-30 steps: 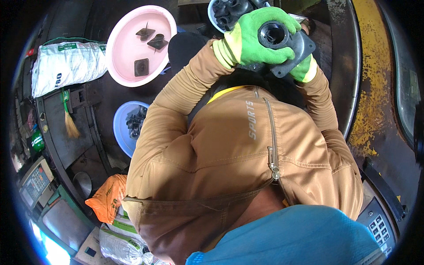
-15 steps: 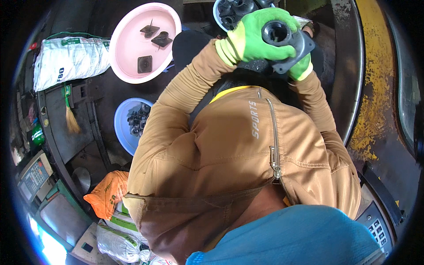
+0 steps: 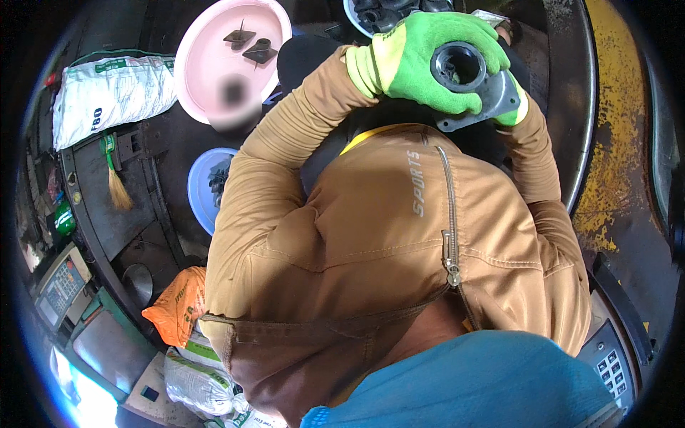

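A black flanged part (image 3: 494,101) with a round, open collar and a flat plate with screw holes is held up in front of my chest. My left hand (image 3: 428,60), in a green glove with a yellow-green cuff, wraps its fingers and thumb around the collar. Behind the plate's right side is my right hand (image 3: 511,116), gloved in green too. It sits against the part, but its fingers are hidden, so I cannot tell how they are placed.
A pink basin (image 3: 196,43) at upper left holds several similar black parts, one blurred. Dark pieces fill a blue basin (image 3: 200,175) below it and another blue tub (image 3: 348,16) beyond my hands. A white sack (image 3: 118,96) lies left; a worn yellow machine panel (image 3: 614,143) stands right.
Both hands have moved slightly right and a little lower with the black part. The part has turned somewhat, and its collar faces me more. The whole view has shifted slightly.
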